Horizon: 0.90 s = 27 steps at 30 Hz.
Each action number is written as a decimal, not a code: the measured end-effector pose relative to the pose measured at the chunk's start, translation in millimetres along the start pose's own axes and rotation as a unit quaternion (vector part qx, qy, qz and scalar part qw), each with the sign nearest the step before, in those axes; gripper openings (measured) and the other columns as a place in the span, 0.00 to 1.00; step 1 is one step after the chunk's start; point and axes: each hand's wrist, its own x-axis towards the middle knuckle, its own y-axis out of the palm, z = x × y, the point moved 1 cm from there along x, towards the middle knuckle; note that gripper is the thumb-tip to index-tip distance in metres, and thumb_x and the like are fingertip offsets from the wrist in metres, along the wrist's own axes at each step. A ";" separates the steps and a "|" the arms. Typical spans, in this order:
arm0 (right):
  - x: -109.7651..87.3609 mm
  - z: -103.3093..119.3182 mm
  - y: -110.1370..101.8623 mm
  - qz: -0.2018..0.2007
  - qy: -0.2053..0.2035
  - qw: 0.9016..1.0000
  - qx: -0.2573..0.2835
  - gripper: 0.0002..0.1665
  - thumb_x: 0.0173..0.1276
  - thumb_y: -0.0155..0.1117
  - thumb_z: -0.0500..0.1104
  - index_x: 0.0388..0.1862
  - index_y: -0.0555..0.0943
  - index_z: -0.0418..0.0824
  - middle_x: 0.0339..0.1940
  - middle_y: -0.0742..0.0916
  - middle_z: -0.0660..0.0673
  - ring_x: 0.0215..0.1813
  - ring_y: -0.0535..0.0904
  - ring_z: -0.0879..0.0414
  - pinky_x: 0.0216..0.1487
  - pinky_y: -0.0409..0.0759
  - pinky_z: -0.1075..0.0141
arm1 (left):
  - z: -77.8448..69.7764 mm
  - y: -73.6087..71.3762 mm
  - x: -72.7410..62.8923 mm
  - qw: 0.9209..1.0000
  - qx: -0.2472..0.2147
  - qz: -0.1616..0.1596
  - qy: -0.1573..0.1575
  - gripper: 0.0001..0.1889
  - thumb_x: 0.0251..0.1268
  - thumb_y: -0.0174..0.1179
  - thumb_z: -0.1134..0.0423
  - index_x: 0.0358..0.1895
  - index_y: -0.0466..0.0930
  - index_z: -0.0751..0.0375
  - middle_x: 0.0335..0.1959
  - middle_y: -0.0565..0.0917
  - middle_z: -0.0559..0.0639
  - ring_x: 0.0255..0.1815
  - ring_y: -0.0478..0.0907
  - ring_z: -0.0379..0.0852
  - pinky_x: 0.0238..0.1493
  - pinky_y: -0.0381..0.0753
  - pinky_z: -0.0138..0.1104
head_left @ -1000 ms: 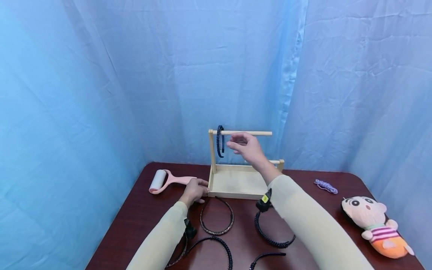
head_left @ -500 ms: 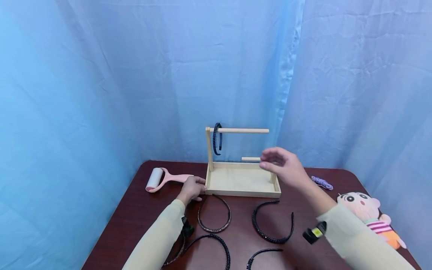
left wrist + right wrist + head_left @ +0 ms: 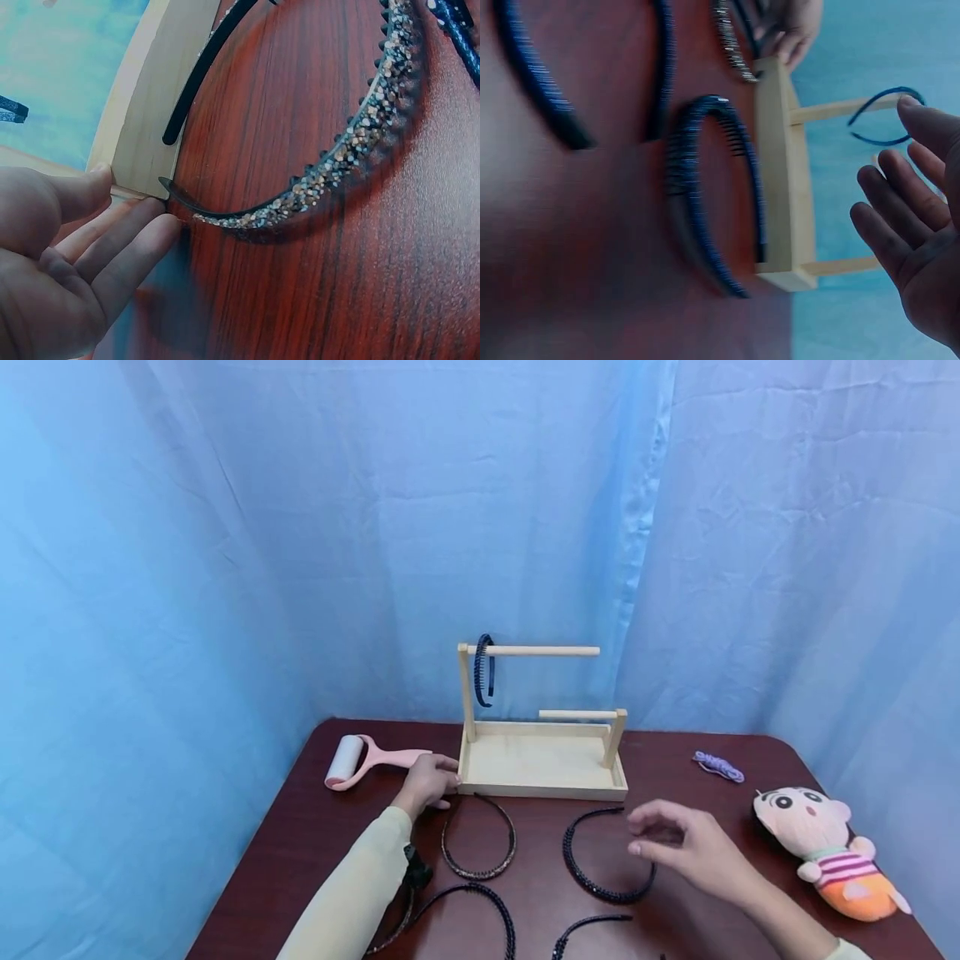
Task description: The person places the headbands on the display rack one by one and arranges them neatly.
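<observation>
My left hand (image 3: 426,783) rests at the front left corner of a pale wooden headband stand (image 3: 543,792). In the left wrist view its thumb and straight fingers touch the tray's corner, beside a glittery headband (image 3: 349,146). My right hand (image 3: 693,847) holds nothing, its fingers bent loosely over the right edge of a dark beaded headband (image 3: 592,887) on the table. Another dark toothed headband (image 3: 481,675) hangs from the stand's upper bar (image 3: 547,651), near its left end.
More headbands lie at the table's front, among them a black one (image 3: 495,902) and a partly cut-off one (image 3: 588,922). A pink lint roller (image 3: 375,757) lies left. Purple cord (image 3: 718,766) and a plush doll (image 3: 832,852) lie right. A lower bar (image 3: 577,715) crosses the tray.
My right hand has come away from the upper bar, moving right and down to the dark headband on the table. My left hand has stayed at the stand's corner.
</observation>
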 end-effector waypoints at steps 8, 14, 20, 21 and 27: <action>-26.6 -34.4 17.3 0.028 0.027 0.999 -0.006 0.15 0.61 0.79 0.42 0.45 0.85 0.51 0.38 0.89 0.50 0.40 0.88 0.63 0.39 0.87 0.67 | 1.4 0.7 1.0 1.000 -0.001 -0.002 0.005 0.20 0.73 0.61 0.69 0.66 0.78 0.67 0.50 0.87 0.61 0.50 0.86 0.55 0.35 0.89 0.43; -30.4 -54.5 29.1 0.061 -0.030 0.998 -0.007 0.14 0.61 0.79 0.40 0.44 0.85 0.43 0.37 0.89 0.49 0.38 0.86 0.66 0.36 0.86 0.68 | 3.1 -0.8 0.1 1.000 0.007 -0.002 0.005 0.19 0.74 0.60 0.69 0.66 0.78 0.66 0.51 0.87 0.62 0.52 0.86 0.57 0.36 0.89 0.45; -29.8 -59.9 34.7 0.080 -0.036 0.996 -0.025 0.14 0.61 0.79 0.43 0.44 0.85 0.47 0.37 0.89 0.52 0.38 0.86 0.66 0.37 0.86 0.67 | 2.3 -0.6 -1.6 1.000 0.008 0.000 0.006 0.20 0.74 0.60 0.69 0.66 0.78 0.67 0.51 0.87 0.61 0.52 0.86 0.57 0.36 0.89 0.45; -29.6 -59.6 35.3 0.087 -0.038 0.995 -0.024 0.14 0.62 0.79 0.44 0.44 0.85 0.46 0.37 0.89 0.52 0.38 0.86 0.65 0.37 0.86 0.66 | 2.0 -0.4 -1.8 1.000 0.008 0.000 0.006 0.20 0.74 0.60 0.69 0.66 0.78 0.67 0.51 0.87 0.61 0.52 0.86 0.57 0.36 0.89 0.45; -26.7 -58.0 38.9 0.120 -0.030 0.992 -0.012 0.14 0.64 0.77 0.46 0.45 0.85 0.46 0.38 0.89 0.53 0.40 0.86 0.63 0.40 0.86 0.65 | -0.1 -1.0 -2.3 1.000 0.012 -0.008 0.007 0.19 0.74 0.60 0.69 0.65 0.78 0.67 0.50 0.87 0.61 0.50 0.86 0.56 0.36 0.89 0.44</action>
